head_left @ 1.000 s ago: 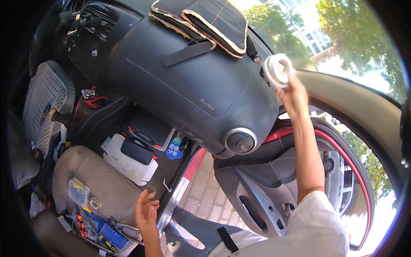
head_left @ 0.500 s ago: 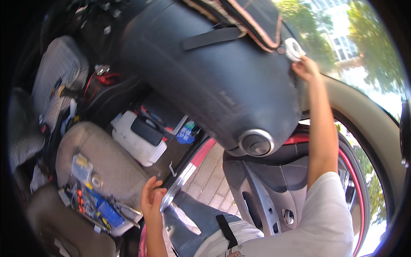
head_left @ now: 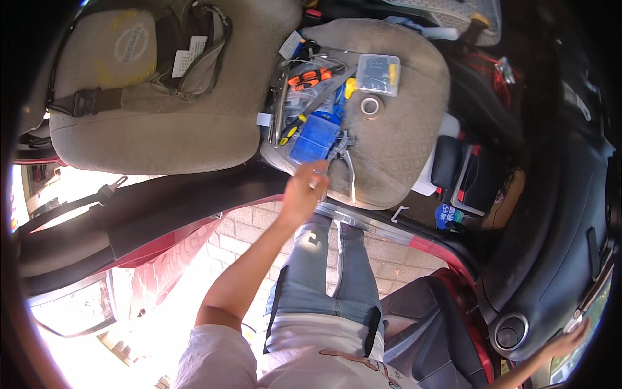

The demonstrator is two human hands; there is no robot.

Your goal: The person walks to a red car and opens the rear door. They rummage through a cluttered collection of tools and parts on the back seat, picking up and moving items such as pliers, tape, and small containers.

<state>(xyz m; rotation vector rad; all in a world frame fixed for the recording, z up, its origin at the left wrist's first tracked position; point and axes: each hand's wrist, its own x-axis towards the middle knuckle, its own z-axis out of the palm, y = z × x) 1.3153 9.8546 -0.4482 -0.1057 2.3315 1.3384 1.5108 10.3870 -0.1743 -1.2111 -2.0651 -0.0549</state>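
Observation:
My left hand (head_left: 303,194) is over the front edge of the brown car seat (head_left: 414,84), its fingers bent and partly smeared. It is beside the handles of metal pliers (head_left: 352,174) and just below a blue plastic case (head_left: 314,139); whether it grips anything cannot be made out. Far to the lower right, my right hand (head_left: 567,341) is at the dashboard's end by the windshield. Its fingers are closed on a small white ring-shaped thing (head_left: 573,321), partly hidden. On the seat lie a tape roll (head_left: 371,107), a clear box (head_left: 378,74) and orange-and-black tools (head_left: 310,79).
Behind the tools is another seat (head_left: 162,139) with a bag and strap. The dark dashboard (head_left: 551,227) runs down the right side. A black-and-white case (head_left: 447,162) stands in the footwell, and the open door (head_left: 427,324) is below it.
The view has swung left from the dashboard to the seats. My left hand has moved forward to the tools on the seat. My right hand stays at the white ring-shaped thing by the windshield.

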